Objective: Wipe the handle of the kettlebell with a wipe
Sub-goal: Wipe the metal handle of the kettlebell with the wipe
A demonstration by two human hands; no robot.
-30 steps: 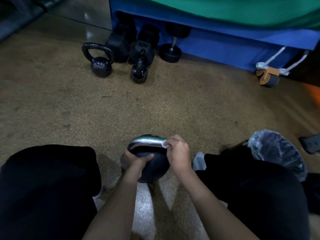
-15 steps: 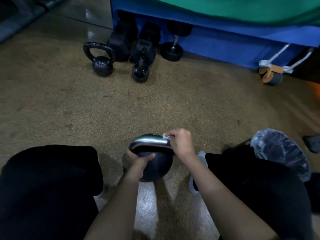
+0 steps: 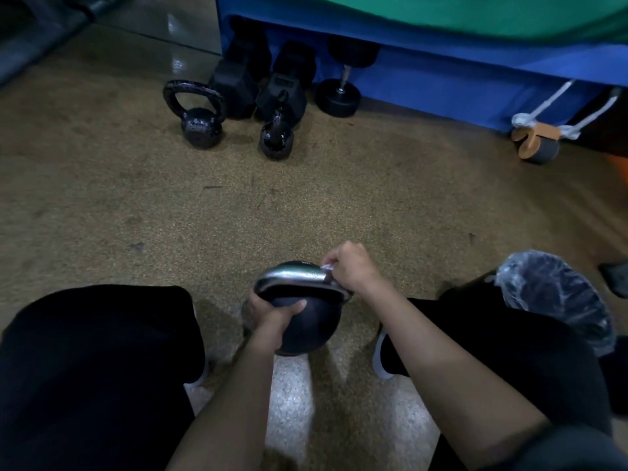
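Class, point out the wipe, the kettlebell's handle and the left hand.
wipe (image 3: 327, 266), head view, white corner showing.
handle (image 3: 292, 277), head view, top bar.
left hand (image 3: 273, 309), head view, back of hand.

The kettlebell (image 3: 306, 328) sits on the floor (image 3: 339, 205) between my knees, my left hand (image 3: 272, 312) on its left side, my right hand (image 3: 351, 268) holding the wipe (image 3: 327, 267) on the handle (image 3: 292, 277)'s right end. Two smaller kettlebells (image 3: 200, 125) stand farther ahead, dumbbells (image 3: 268, 86) behind them.

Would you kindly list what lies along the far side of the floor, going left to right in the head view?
Large kettlebell → small kettlebell → round dumbbell → roller on white straps.
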